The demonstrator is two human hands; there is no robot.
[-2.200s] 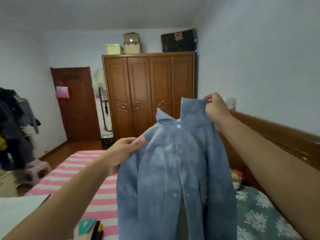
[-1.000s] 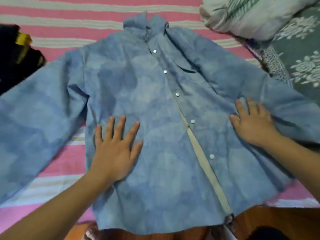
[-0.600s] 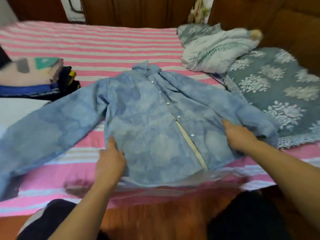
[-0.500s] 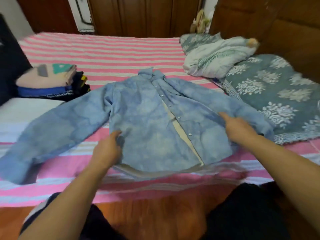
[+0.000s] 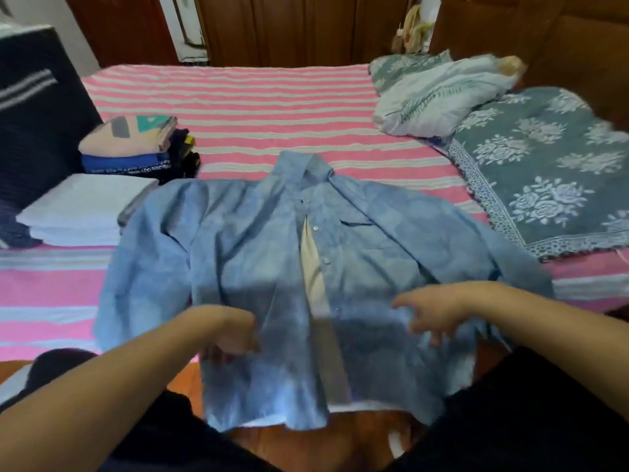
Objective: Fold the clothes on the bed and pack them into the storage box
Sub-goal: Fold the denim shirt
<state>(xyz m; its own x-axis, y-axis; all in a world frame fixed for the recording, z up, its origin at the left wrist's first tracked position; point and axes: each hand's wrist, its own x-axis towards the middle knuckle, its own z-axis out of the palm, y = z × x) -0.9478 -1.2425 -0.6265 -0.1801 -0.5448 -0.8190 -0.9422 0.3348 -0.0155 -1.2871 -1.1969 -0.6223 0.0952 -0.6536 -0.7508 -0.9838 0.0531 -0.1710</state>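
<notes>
Mottled blue button-front cotton shirt [image 5: 269,253] lies face up on near edge of pink-and-white striped bed [image 5: 245,107], collar far, hem hanging over the edge toward the person; likely dragged close for folding. Left hand [image 5: 228,330] curls on left hem, right hand [image 5: 434,310] pinches right hem. Folded clothes stack [image 5: 136,144] far left; blue band's print unreadable. Storage box not identifiable.

Floral blanket [image 5: 544,172] & pillow [image 5: 439,97] at right, wooden wardrobe [image 5: 299,28] behind.
</notes>
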